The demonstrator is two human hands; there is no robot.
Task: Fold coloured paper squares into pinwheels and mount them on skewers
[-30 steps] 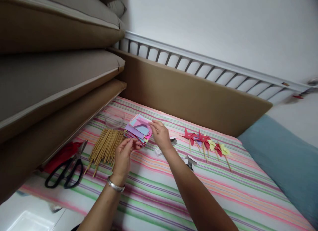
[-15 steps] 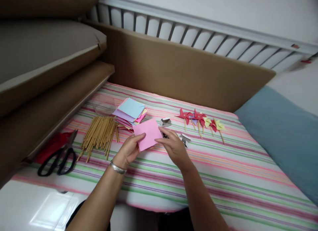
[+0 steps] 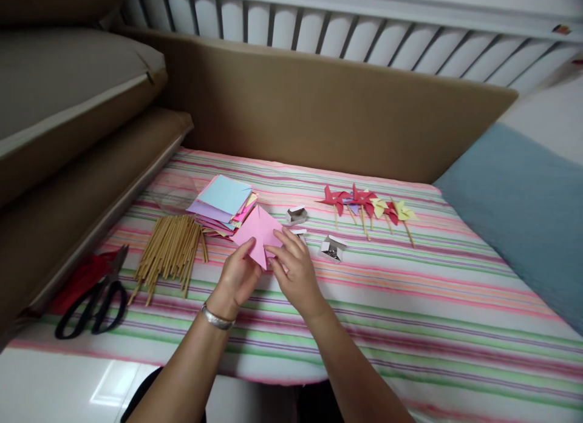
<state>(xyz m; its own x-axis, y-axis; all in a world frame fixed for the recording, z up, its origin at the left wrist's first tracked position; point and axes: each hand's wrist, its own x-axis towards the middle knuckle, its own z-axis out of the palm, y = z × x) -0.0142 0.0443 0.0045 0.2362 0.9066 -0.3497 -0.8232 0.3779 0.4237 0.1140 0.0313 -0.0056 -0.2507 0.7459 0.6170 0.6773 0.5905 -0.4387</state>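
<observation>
A square of pink paper [image 3: 260, 229] is held up over the striped cloth, one corner pointing away from me, with slits running in from its corners. My left hand [image 3: 239, 276] grips its lower left side, thumb on top. At its lower right, my right hand [image 3: 294, 268] pinches the paper between thumb and fingers. Just behind the paper lies a stack of coloured paper squares [image 3: 225, 195], a light blue one on top. Small open boxes stand to the right, and one box [image 3: 334, 249] holds small metal pieces.
Wooden sticks [image 3: 170, 250] lie in a pile at left, beside black-handled scissors [image 3: 98, 301] and red material [image 3: 79, 283]. Finished paper pinwheels [image 3: 364, 201] on sticks rest at the back right. A brown padded panel [image 3: 328, 107] stands behind; brown cushions [image 3: 91, 168] are stacked at left.
The pink paper has turned so a corner points away, and its slits now show. Both hands have shifted slightly, the right one leftward onto the paper's lower edge. The view has shifted too.
</observation>
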